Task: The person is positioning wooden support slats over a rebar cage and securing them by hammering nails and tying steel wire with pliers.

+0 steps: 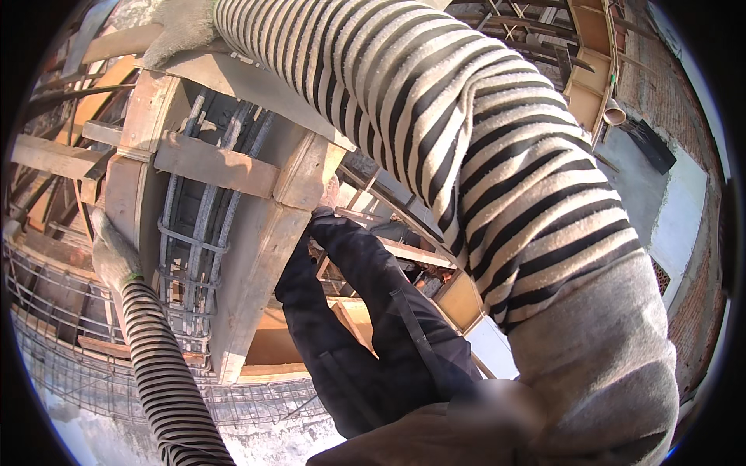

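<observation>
My left hand point(115, 252), in a pale dusty work glove, is against the outer side of an upright wooden formwork board point(124, 190), its fingers closed at the edge and partly hidden. Stretched across the upper view in a striped sleeve, my right arm ends in a gloved right hand point(185, 35). That hand lies at the far end of a grey plank point(233, 81), which crosses the top of the formwork; its fingers are too unclear to read. Between the formwork sides runs a cage of steel reinforcing bars point(198, 225), bridged by a wooden crosspiece point(217, 165).
My dark-trousered legs point(350, 264) straddle wooden beams beside the formwork. Wire-tied steel mesh point(78, 380) spans the lower left. Timber framing point(62, 155) is at the left. A brick wall point(660, 85) and a pipe end point(614, 114) are at the right.
</observation>
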